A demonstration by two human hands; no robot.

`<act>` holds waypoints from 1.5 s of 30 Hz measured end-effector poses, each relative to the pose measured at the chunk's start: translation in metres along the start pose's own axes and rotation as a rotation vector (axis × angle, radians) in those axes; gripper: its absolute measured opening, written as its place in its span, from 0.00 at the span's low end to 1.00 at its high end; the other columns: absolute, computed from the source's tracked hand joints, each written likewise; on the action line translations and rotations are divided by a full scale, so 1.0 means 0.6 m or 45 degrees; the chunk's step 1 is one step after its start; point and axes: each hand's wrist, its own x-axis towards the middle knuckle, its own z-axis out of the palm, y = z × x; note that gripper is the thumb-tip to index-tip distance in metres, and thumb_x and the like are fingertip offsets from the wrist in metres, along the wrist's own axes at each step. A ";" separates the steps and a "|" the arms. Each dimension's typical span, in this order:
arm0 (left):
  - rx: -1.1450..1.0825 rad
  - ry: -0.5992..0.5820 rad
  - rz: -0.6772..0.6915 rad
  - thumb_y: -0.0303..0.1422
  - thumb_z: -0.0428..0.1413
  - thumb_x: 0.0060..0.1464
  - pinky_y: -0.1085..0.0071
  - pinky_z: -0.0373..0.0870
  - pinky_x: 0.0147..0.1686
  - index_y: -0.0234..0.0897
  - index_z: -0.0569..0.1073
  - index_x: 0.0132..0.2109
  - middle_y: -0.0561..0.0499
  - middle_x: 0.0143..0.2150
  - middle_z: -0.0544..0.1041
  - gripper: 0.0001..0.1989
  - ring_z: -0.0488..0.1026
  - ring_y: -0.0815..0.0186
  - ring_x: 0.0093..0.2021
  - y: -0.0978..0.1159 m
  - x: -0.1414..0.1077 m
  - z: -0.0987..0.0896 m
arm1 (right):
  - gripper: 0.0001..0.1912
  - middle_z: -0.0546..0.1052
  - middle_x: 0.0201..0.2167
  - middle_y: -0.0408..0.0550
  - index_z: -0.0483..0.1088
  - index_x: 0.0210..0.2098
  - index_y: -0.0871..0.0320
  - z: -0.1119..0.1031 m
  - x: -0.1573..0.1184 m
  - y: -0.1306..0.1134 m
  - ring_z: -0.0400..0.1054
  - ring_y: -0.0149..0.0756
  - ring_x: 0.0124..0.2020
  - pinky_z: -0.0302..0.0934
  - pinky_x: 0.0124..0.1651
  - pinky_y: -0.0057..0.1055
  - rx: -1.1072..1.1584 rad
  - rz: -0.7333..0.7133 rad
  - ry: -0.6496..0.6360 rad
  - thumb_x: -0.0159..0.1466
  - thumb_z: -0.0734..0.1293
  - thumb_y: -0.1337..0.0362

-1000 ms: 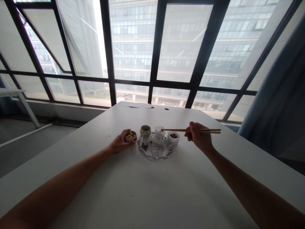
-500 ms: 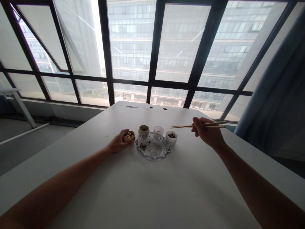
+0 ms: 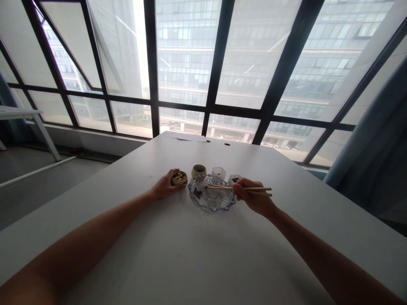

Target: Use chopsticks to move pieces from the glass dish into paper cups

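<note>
My left hand [image 3: 165, 185] is wrapped round a small round cup [image 3: 175, 184] of light brown nut-like pieces, which stands on the white table. In my right hand [image 3: 254, 197] is a pair of wooden chopsticks [image 3: 259, 189]. Their tips reach left over a scalloped clear glass bowl [image 3: 212, 206]. Dark pieces [image 3: 197, 193] lie at the left inside that bowl. Whether the tips pinch anything is too small to tell. Behind the bowl stand an olive cup [image 3: 199, 169], a translucent cup [image 3: 218, 172] and a white cup [image 3: 234, 177] of dark bits, partly hidden by my right hand.
The white table [image 3: 178, 254] stretches toward tall dark-framed windows [image 3: 182, 51]. Flat white sheets [image 3: 186, 137] lie at its far end, near two dark round holes. A blue curtain [image 3: 375, 127] hangs at the right; another white table [image 3: 19, 111] stands at the far left.
My right hand has moved left and slightly down with the chopsticks, bringing their tips over the glass bowl. My left hand still holds the cup. The whole view has shifted a little.
</note>
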 end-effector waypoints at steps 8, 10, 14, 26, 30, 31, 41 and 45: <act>0.005 0.005 -0.006 0.53 0.65 0.43 0.54 0.71 0.55 0.35 0.63 0.62 0.38 0.53 0.78 0.44 0.77 0.50 0.52 0.007 -0.002 -0.001 | 0.21 0.77 0.20 0.46 0.71 0.26 0.57 0.007 -0.003 0.036 0.69 0.31 0.18 0.64 0.21 0.27 0.093 0.033 0.018 0.65 0.68 0.47; 0.014 0.020 -0.006 0.54 0.65 0.43 0.54 0.71 0.55 0.35 0.64 0.62 0.38 0.53 0.78 0.44 0.77 0.50 0.52 0.007 -0.002 -0.001 | 0.22 0.77 0.20 0.46 0.71 0.25 0.57 0.008 -0.003 0.032 0.68 0.31 0.17 0.62 0.19 0.27 0.095 0.035 0.028 0.65 0.68 0.46; 0.033 0.043 -0.007 0.54 0.66 0.42 0.53 0.72 0.55 0.36 0.65 0.61 0.39 0.52 0.78 0.44 0.77 0.50 0.52 0.003 0.000 0.000 | 0.23 0.76 0.19 0.46 0.72 0.25 0.57 0.004 -0.002 0.017 0.68 0.31 0.16 0.62 0.18 0.26 0.044 0.027 0.049 0.64 0.68 0.44; 0.088 0.091 -0.005 0.56 0.64 0.43 0.52 0.70 0.56 0.36 0.63 0.62 0.37 0.54 0.77 0.45 0.75 0.49 0.54 0.000 0.002 0.004 | 0.24 0.75 0.17 0.45 0.69 0.23 0.56 0.002 -0.003 0.010 0.67 0.30 0.15 0.61 0.19 0.26 -0.060 -0.011 0.024 0.67 0.65 0.46; 0.053 0.106 -0.029 0.57 0.64 0.44 0.51 0.70 0.56 0.35 0.64 0.62 0.36 0.55 0.76 0.45 0.75 0.48 0.54 -0.002 0.004 0.002 | 0.24 0.75 0.17 0.45 0.69 0.23 0.56 0.004 -0.004 0.007 0.67 0.30 0.14 0.61 0.18 0.26 -0.062 -0.040 0.020 0.67 0.64 0.46; 0.043 0.103 -0.044 0.57 0.63 0.45 0.51 0.70 0.57 0.34 0.64 0.63 0.35 0.57 0.75 0.45 0.75 0.48 0.55 -0.001 0.005 0.000 | 0.24 0.75 0.17 0.45 0.68 0.22 0.56 0.005 -0.004 0.007 0.67 0.30 0.14 0.62 0.18 0.26 -0.062 -0.045 0.020 0.67 0.64 0.46; 0.337 -0.094 0.064 0.48 0.59 0.51 0.50 0.64 0.60 0.34 0.65 0.64 0.33 0.63 0.71 0.37 0.68 0.45 0.63 0.034 0.096 0.010 | 0.25 0.74 0.16 0.44 0.67 0.22 0.56 0.008 -0.004 0.022 0.67 0.29 0.14 0.61 0.17 0.25 0.002 -0.002 0.080 0.67 0.64 0.45; 0.454 -0.261 0.050 0.40 0.68 0.35 0.47 0.63 0.60 0.40 0.67 0.62 0.36 0.64 0.70 0.44 0.66 0.40 0.64 0.043 0.153 0.016 | 0.26 0.74 0.16 0.44 0.68 0.24 0.56 0.009 0.000 0.018 0.66 0.30 0.13 0.58 0.14 0.25 0.144 0.082 0.189 0.64 0.66 0.41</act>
